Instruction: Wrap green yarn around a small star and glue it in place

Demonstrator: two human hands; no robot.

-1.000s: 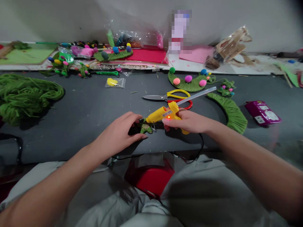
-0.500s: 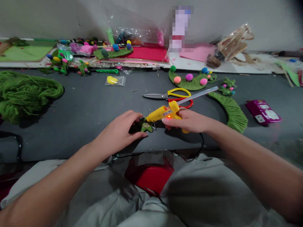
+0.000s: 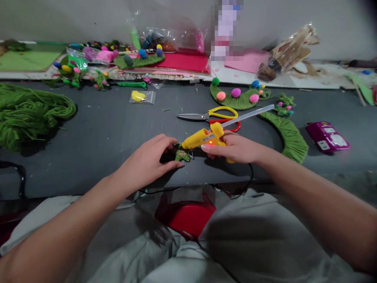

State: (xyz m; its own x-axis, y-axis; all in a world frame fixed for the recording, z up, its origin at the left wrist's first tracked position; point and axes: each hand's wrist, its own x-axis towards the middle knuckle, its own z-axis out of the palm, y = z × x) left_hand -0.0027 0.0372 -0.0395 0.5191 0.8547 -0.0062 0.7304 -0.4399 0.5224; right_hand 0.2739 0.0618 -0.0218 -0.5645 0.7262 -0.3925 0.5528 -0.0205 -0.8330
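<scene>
My right hand (image 3: 232, 147) is wrapped round a yellow glue gun (image 3: 200, 138) with a lit red light and a clear glue stick (image 3: 249, 115) out of its back. The nozzle touches or nearly touches a small green yarn-wrapped piece (image 3: 182, 155) on the grey table. My left hand (image 3: 153, 157) holds that piece between thumb and fingers from the left. Behind the gun lie scissors (image 3: 193, 116) with one yellow and one red handle.
Green yarn (image 3: 35, 114) lies at left. Wrapped crescents, one with pompoms (image 3: 235, 98) and one plain (image 3: 287, 135), lie right, beside a purple packet (image 3: 328, 136). A small bag (image 3: 142, 96) holds something yellow. Papers (image 3: 185, 63) line the back; a black cable (image 3: 251, 179) hangs at the front edge.
The camera view has shifted slightly. Both hands keep nearly the same pose, with the glue gun's nozzle still at the green piece.
</scene>
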